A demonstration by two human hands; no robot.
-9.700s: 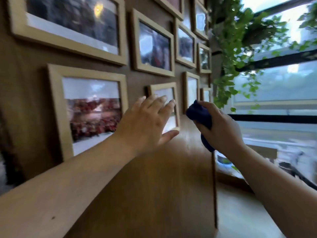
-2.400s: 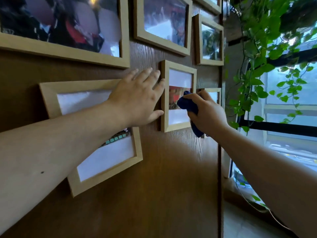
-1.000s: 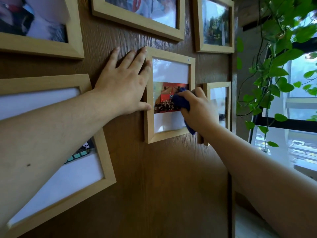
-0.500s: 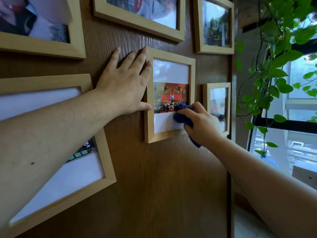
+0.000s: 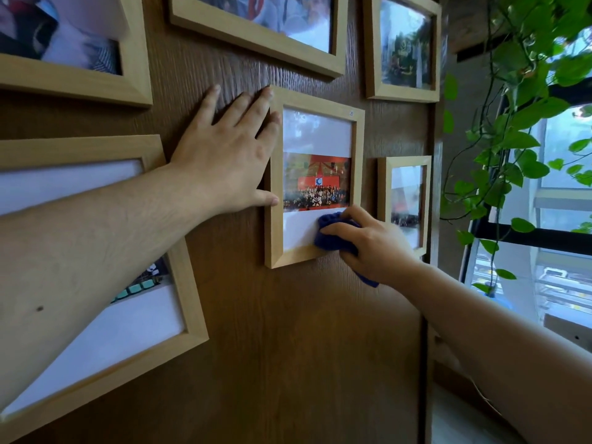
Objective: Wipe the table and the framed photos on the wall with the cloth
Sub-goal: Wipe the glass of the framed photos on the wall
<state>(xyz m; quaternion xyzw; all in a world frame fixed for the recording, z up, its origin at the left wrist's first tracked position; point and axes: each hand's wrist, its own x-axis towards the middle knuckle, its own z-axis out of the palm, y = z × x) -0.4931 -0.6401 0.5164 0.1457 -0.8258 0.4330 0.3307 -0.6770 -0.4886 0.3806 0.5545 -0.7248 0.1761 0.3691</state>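
— So, how will the dark blue soft cloth (image 5: 333, 233) handle for us?

— Lightly, we judge. It looks limp and bunches into a wad, so we hold it anywhere; our right hand (image 5: 373, 243) is closed around it, fingers curled over the top, pressing it on the lower right corner of the glass, with a tail of cloth hanging below the wrist.

— And the small upright light-wood picture frame with the red group photo (image 5: 315, 177)?

— Stiffer and more delicate, we think: glass front, probably hung loosely, so it may swing or slip under a hard rub. We would take it by the wooden edge, never the pane.

— Is that what our left hand (image 5: 224, 155) does?

— Nearly. It lies open and flat on the dark brown wood-grain wall panel (image 5: 288, 347), fingertips and thumb touching the frame's left edge, gripping nothing.

— Which way does the frame run?

— Its long axis stands vertical, face outward towards us. The table is not in view.
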